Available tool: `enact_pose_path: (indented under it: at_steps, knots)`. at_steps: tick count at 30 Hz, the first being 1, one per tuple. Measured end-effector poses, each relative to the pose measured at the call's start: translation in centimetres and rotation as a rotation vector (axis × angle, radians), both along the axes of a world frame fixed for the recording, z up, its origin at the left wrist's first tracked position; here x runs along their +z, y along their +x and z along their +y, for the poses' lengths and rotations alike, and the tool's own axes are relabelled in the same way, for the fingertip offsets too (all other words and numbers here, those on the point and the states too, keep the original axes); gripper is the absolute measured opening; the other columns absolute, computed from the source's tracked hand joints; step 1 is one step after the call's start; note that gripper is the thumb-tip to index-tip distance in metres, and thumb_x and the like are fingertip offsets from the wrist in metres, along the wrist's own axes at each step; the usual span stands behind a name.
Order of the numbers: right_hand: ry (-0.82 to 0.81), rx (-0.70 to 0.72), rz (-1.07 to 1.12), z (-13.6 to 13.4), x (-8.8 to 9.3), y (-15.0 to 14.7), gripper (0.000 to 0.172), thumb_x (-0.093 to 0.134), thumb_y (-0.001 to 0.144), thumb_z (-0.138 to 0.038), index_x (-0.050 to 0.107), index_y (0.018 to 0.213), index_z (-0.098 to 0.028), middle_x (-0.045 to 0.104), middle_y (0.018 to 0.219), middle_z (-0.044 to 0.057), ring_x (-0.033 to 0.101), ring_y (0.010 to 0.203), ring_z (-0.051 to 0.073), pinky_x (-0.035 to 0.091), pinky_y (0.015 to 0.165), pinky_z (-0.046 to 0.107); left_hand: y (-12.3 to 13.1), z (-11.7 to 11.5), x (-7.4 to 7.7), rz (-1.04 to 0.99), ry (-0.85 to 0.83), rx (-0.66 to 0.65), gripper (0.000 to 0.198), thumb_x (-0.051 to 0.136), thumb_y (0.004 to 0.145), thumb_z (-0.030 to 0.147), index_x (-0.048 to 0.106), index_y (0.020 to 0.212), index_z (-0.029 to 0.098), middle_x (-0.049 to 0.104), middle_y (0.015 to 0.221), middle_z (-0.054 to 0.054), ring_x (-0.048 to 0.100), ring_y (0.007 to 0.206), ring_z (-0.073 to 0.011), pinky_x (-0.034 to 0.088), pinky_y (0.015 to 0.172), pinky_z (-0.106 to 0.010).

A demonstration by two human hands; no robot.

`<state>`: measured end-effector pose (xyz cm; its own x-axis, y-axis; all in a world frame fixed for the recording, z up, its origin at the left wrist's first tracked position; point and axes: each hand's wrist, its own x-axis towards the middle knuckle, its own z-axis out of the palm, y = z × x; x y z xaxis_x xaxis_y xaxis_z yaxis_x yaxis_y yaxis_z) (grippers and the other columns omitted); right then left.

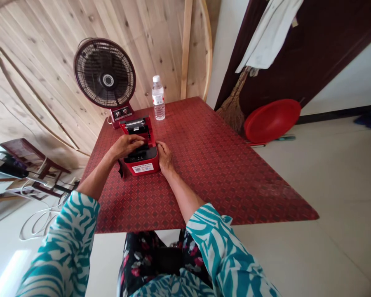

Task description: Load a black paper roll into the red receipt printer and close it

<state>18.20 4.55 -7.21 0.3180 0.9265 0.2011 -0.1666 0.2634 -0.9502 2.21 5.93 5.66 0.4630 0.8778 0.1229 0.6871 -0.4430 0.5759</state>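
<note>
A small red printer-like device (141, 167) with a black open top stands on the red patterned table (210, 165). My left hand (126, 144) lies across its black top, fingers curled down into the open bay. My right hand (164, 157) rests against the device's right side, fingers pressed on the casing. A white label with a code shows on the device's front face.
A dark red table fan (105, 76) stands at the table's far left. A clear water bottle (158, 99) stands beside it. A red basin (272, 119) and a broom lean by the dark door at right. Cables and a wooden stool lie left of the table.
</note>
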Motion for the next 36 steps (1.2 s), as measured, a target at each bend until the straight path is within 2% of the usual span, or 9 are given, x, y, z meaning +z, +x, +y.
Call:
enact_pose_path:
  at_steps: [3, 6, 9, 15, 18, 21, 26, 32, 36]
  knots:
    - [-0.006, -0.009, 0.0, -0.2, 0.1, 0.1, 0.03, 0.047, 0.086, -0.037, 0.072, 0.097, -0.024, 0.073, 0.108, 0.003, 0.063, 0.108, 0.02, 0.046, 0.102, 0.038, -1.2, -3.4, -1.7, -0.234, 0.076, 0.14, 0.045, 0.052, 0.091, 0.054, 0.074, 0.102, 0.016, 0.076, 0.094, -0.008, 0.069, 0.085, -0.0213, 0.052, 0.078, -0.031]
    - [-0.009, -0.012, 0.007, -0.4, 0.2, 0.3, 0.032, 0.048, 0.085, -0.04, 0.072, 0.099, -0.024, 0.073, 0.109, 0.004, 0.064, 0.108, 0.02, 0.046, 0.102, 0.038, -1.6, -5.3, -3.6, -0.359, 0.221, 0.121, 0.046, 0.047, 0.094, 0.055, 0.073, 0.099, 0.017, 0.075, 0.103, -0.01, 0.068, 0.104, -0.024, 0.05, 0.094, -0.037]
    - [-0.017, 0.006, 0.018, -0.6, 0.0, 0.3, 0.033, 0.049, 0.084, -0.042, 0.071, 0.101, -0.024, 0.073, 0.109, 0.004, 0.064, 0.107, 0.021, 0.046, 0.101, 0.039, -1.5, -5.9, -4.9, -0.32, 0.393, 0.055, 0.044, 0.042, 0.098, 0.051, 0.071, 0.097, 0.02, 0.075, 0.103, -0.008, 0.065, 0.113, -0.0236, 0.039, 0.109, -0.044]
    - [-0.096, 0.019, 0.065, 0.3, -0.2, 0.6, 0.041, 0.051, 0.083, -0.05, 0.066, 0.109, -0.023, 0.072, 0.113, 0.007, 0.065, 0.106, 0.024, 0.049, 0.097, 0.043, -1.8, -6.2, -6.3, -0.12, 0.659, -0.02, 0.04, 0.042, 0.098, 0.048, 0.068, 0.11, 0.02, 0.073, 0.111, -0.01, 0.063, 0.114, -0.0236, 0.034, 0.112, -0.047]
    - [-0.083, 0.0, 0.067, 2.7, 1.7, 1.1, 0.045, 0.05, 0.085, -0.054, 0.061, 0.118, -0.026, 0.067, 0.125, 0.006, 0.063, 0.113, 0.022, 0.048, 0.101, 0.045, -2.0, -6.4, -6.8, -0.098, 0.753, -0.009, 0.041, 0.044, 0.097, 0.048, 0.068, 0.112, 0.019, 0.07, 0.115, -0.013, 0.061, 0.115, -0.0248, 0.034, 0.111, -0.048]
    - [0.016, 0.038, 0.003, 5.7, 5.1, 1.5, 0.044, 0.052, 0.085, -0.056, 0.061, 0.119, -0.029, 0.064, 0.131, 0.003, 0.058, 0.121, 0.021, 0.042, 0.109, 0.045, -2.0, -6.4, -6.9, -0.091, 0.807, -0.007, 0.041, 0.047, 0.095, 0.049, 0.07, 0.111, 0.018, 0.069, 0.11, -0.013, 0.061, 0.11, -0.0251, 0.036, 0.109, -0.049]
    - [0.014, 0.161, -0.051, 6.7, 9.0, 1.6, 0.037, 0.048, 0.087, -0.056, 0.067, 0.101, -0.028, 0.071, 0.111, 0.0, 0.063, 0.106, 0.019, 0.045, 0.105, 0.044, -1.9, -6.4, -6.8, -0.074, 0.836, -0.015, 0.035, 0.05, 0.094, 0.045, 0.069, 0.111, 0.02, 0.071, 0.101, -0.009, 0.06, 0.11, -0.0257, 0.032, 0.111, -0.051]
    - [0.237, 0.037, -0.178, 2.3, 6.4, 1.7, 0.041, 0.044, 0.089, -0.059, 0.067, 0.084, -0.026, 0.07, 0.102, 0.002, 0.061, 0.107, 0.019, 0.044, 0.105, 0.039, -2.1, -6.6, -6.9, -0.084, 0.93, 0.11, 0.028, 0.057, 0.089, 0.047, 0.072, 0.094, 0.023, 0.062, 0.129, -0.012, 0.044, 0.131, -0.0323, 0.029, 0.112, -0.056]
    - [0.269, -0.049, -0.201, -0.1, 4.3, 1.4, 0.04, 0.043, 0.09, -0.055, 0.065, 0.078, -0.024, 0.069, 0.107, 0.005, 0.061, 0.11, 0.02, 0.044, 0.105, 0.04, -2.3, -6.4, -7.1, -0.095, 0.931, 0.131, 0.031, 0.055, 0.09, 0.049, 0.07, 0.092, 0.022, 0.055, 0.137, -0.013, 0.039, 0.136, -0.0331, 0.031, 0.111, -0.055]
